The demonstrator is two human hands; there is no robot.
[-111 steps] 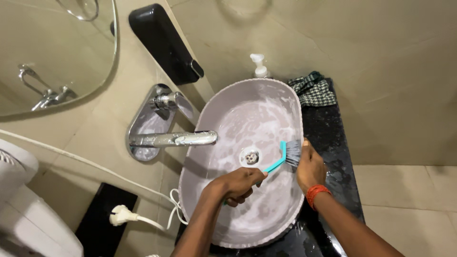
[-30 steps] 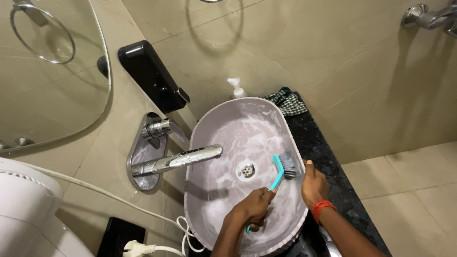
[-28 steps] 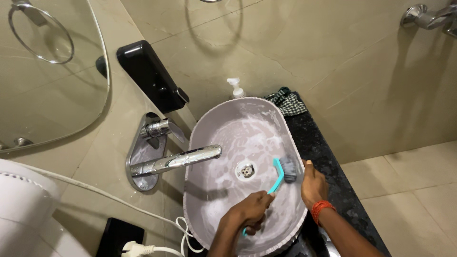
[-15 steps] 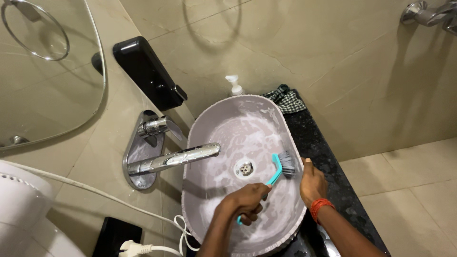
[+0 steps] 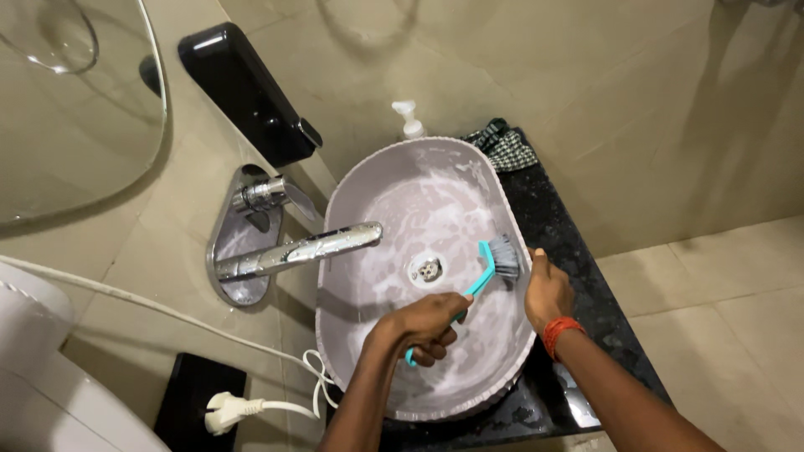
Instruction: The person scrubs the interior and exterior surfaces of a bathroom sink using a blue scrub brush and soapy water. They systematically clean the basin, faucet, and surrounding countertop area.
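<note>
The left hand (image 5: 423, 325) is closed around the handle of a teal brush (image 5: 477, 280), whose grey bristles press against the right inner wall of the soapy basin (image 5: 377, 180). Compared with a second ago, the bristles sit at nearly the same spot beside the drain (image 5: 426, 269), so scrubbing stays on that wall. The right hand (image 5: 546, 291) grips the basin's right rim, fingers curled over it.

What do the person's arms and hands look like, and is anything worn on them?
Both forearms are bare, with no sleeves in view and no gloves. The right hand has a band of orange-red thread wound several times around its wrist. The left hand shows no band, watch or ring. I cannot tell whether the right fingers carry a ring.
</note>
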